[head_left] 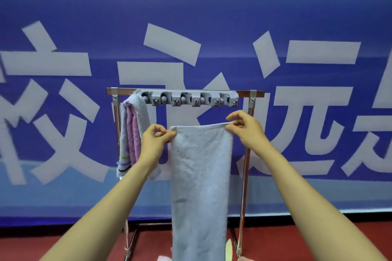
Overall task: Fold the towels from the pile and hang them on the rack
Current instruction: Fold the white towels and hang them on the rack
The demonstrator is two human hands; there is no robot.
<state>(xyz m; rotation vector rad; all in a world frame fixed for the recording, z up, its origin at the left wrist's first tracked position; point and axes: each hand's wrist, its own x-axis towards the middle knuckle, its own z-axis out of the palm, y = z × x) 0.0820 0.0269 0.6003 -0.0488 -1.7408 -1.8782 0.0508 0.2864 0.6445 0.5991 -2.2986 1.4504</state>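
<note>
A long pale grey towel (199, 176) hangs straight down in front of me, folded lengthwise. My left hand (156, 142) pinches its top left corner and my right hand (246, 129) pinches its top right corner. The towel's top edge is below the metal rack (250, 93) and a little in front of it. A grey clip strip (191, 99) with several holders is fixed under the rack's top bar. A grey towel (141, 110) and a pink towel (133, 133) hang together at the rack's left end.
A blue banner (191, 27) with large white characters fills the wall behind the rack. The floor (275, 243) is red. Bits of pale cloth (229, 248) show at the bottom edge near the rack's feet.
</note>
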